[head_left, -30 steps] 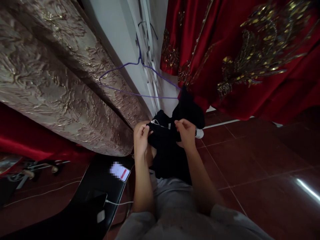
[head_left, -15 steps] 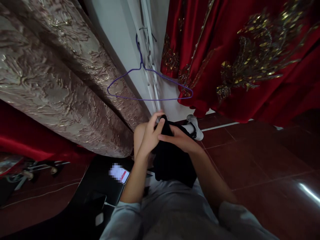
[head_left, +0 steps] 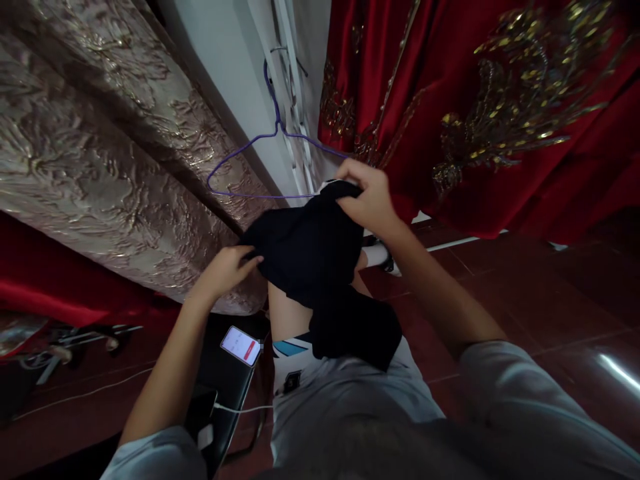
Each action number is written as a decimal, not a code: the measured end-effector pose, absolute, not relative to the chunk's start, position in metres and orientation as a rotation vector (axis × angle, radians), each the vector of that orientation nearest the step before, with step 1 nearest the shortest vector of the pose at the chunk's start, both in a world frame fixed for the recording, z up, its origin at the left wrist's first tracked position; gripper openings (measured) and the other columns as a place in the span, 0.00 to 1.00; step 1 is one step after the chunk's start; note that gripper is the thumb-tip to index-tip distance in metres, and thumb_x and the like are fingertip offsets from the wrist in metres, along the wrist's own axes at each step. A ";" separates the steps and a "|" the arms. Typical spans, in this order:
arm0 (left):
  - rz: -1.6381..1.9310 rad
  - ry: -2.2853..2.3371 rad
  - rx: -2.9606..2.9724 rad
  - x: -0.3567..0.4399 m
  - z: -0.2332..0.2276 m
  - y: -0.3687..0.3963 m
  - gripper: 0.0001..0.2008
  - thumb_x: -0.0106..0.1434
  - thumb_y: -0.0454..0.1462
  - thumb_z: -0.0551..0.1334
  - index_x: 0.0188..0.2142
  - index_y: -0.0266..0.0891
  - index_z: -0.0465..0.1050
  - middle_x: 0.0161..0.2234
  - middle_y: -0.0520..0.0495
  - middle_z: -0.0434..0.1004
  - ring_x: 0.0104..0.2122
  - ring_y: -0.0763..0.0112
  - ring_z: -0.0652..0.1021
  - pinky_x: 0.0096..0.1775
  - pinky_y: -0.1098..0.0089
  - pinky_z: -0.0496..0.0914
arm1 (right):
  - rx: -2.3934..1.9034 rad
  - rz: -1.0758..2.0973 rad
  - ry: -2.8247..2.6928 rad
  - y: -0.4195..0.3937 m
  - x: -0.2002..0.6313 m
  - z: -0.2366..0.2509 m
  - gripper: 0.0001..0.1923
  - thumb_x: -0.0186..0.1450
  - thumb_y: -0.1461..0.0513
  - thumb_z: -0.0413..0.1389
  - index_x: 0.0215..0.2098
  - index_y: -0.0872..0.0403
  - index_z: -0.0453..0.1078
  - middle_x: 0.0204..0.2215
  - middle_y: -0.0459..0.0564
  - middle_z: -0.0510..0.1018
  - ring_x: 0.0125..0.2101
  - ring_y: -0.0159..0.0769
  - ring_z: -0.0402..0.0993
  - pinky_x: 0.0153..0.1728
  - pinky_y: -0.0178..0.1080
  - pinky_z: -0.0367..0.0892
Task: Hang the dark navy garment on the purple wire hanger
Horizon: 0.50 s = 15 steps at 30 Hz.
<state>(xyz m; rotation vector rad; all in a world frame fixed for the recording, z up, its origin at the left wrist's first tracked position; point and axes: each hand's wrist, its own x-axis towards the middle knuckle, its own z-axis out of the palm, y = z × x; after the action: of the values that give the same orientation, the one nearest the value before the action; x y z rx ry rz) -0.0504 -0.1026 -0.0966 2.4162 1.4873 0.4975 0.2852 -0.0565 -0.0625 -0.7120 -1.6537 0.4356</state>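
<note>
A dark, nearly black garment (head_left: pixel 310 247) is spread between my hands over my lap. Its lower part lies bunched on my white shorts. My right hand (head_left: pixel 369 195) grips its upper right edge, where a small pale patch shows, just in front of the hanger's lower right part. At the garment's left edge, my left hand (head_left: pixel 227 272) is closed with thumb and fingers pinching the cloth. A purple wire hanger (head_left: pixel 277 127) hangs behind the garment, its right end hidden by my right hand and the cloth. The garment's exact kind is not clear.
White rack bars (head_left: pixel 295 113) stand against the wall. Embossed beige curtains (head_left: pixel 115 160) hang at left, a red sequinned cloth (head_left: pixel 400 100) at right. A lit phone (head_left: pixel 241 345) lies on a black seat (head_left: pixel 235 393), near a white cable (head_left: pixel 250 409).
My hands have moved apart, left hand to the left and right hand up and right. The bunched garment is now spread out between them, covering part of the hanger.
</note>
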 end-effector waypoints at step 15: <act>1.233 1.513 2.029 -0.063 -0.087 -0.092 0.11 0.64 0.43 0.68 0.30 0.39 0.78 0.34 0.45 0.79 0.36 0.61 0.76 0.42 0.69 0.68 | -1.025 0.491 -1.603 -0.050 0.311 -0.095 0.15 0.59 0.66 0.58 0.19 0.54 0.58 0.19 0.43 0.55 0.25 0.29 0.53 0.28 0.36 0.53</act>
<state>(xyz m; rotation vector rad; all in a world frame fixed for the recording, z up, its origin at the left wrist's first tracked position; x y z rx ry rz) -0.0632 -0.0921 -0.0868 2.0289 1.5134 1.2326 0.3115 -0.0502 -0.0953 -1.0250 -1.6029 0.4913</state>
